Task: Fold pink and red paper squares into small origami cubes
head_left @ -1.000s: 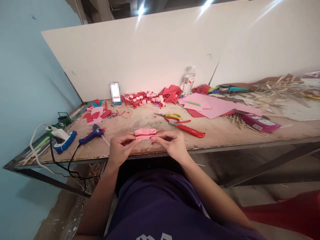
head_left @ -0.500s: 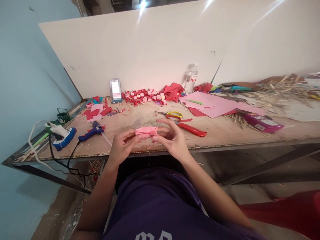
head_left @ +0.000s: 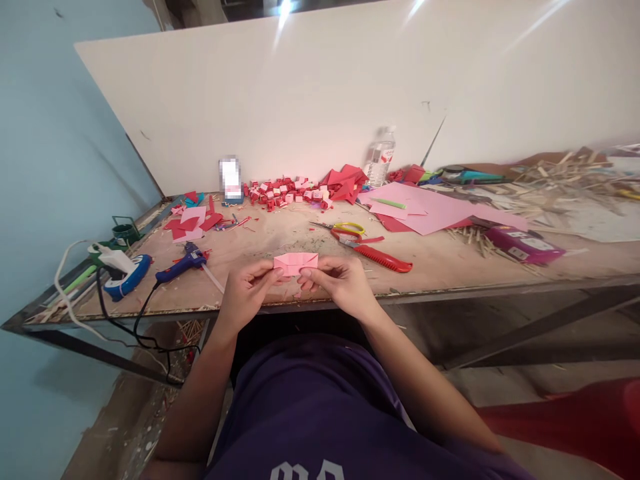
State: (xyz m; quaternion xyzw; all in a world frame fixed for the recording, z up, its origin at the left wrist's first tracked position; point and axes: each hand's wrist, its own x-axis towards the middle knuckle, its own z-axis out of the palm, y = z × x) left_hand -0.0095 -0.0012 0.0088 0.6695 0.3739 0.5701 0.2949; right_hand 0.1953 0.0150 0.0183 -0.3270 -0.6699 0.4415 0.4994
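A folded piece of pink paper point(head_left: 296, 262) with crease lines is held up between my two hands, above the table's front edge. My left hand point(head_left: 246, 288) pinches its left end between thumb and fingers. On the right end, my right hand point(head_left: 343, 283) grips it with the thumb in front and the fingers curled behind. Just beyond my right hand lie scissors point(head_left: 350, 231) with yellow and orange handles and a red utility knife point(head_left: 384, 259). The fingertips behind the paper are partly hidden.
A blue glue gun point(head_left: 183, 262) and a blue power-strip reel point(head_left: 127, 277) with cords lie left. Small folded paper cubes point(head_left: 287, 192) pile at the back by a phone point(head_left: 231, 180) and a water bottle point(head_left: 381, 157). Pink sheets point(head_left: 435, 207) and a purple box point(head_left: 525, 245) lie right.
The pink paper has tipped so more of its flat face shows. My right hand's raised fingers have curled down behind it, and its thumb has shifted slightly left.
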